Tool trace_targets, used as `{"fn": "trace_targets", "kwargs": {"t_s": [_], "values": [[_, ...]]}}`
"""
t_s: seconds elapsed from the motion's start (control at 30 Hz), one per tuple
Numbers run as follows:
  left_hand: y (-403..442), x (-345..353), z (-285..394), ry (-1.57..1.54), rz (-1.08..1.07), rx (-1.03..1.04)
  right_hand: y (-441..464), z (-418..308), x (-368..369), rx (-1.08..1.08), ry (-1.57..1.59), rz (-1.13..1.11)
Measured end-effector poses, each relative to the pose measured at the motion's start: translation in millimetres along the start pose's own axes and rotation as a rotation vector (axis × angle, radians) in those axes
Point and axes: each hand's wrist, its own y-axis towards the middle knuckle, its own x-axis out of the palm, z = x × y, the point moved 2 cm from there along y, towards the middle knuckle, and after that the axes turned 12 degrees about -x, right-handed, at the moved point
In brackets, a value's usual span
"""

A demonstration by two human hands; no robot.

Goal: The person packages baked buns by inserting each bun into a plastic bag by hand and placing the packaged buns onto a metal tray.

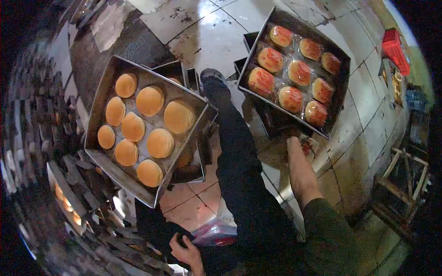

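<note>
My left hand [186,252] is at my lap with its fingers curled in. Its fingertips are beside the left end of a clear plastic bag [215,233] with pink and red in it; whatever they pinch is too dark to make out. My right hand [297,158] reaches forward to the lower edge of a dark metal tray [294,122]. A small printed wrapper [307,146] is just right of it, and its fingers are mostly hidden. In that tray lie several round buns [299,72] in clear wrappers with red print.
Another metal tray [92,154] at left holds several unwrapped golden buns [133,126] and rests on stacked trays [195,161]. My leg [239,161] stretches between the two trays. A red crate [396,50] and a wooden stool frame [400,179] stand at right on the tiled floor [363,133].
</note>
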Motion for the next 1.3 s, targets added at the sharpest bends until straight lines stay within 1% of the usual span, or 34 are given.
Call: {"fn": "trace_targets", "kwargs": {"t_s": [0.27, 0.53, 0.73, 0.9, 1.3], "values": [[1.8, 0.5, 1.3, -0.018, -0.017, -0.019, -0.8, -10.7, -37.5, 0.008, 0.019, -0.028], [4.6, 0.6, -7.5, -0.022, -0.056, -0.020, -0.1, -17.8, -51.6, 0.000, 0.015, -0.042], [5.1, 0.5, -0.3, 0.032, -0.051, -0.055, -7.4, -15.0, -50.3, -0.016, 0.040, -0.024], [4.0, -1.3, -1.7, -0.029, -0.043, -0.021, -25.4, 1.0, -37.7, -0.032, 0.062, 0.042], [3.9, -4.0, -1.2, -0.054, -0.076, -0.043, -54.3, 20.3, 4.3, -0.119, 0.018, 0.216]]}}
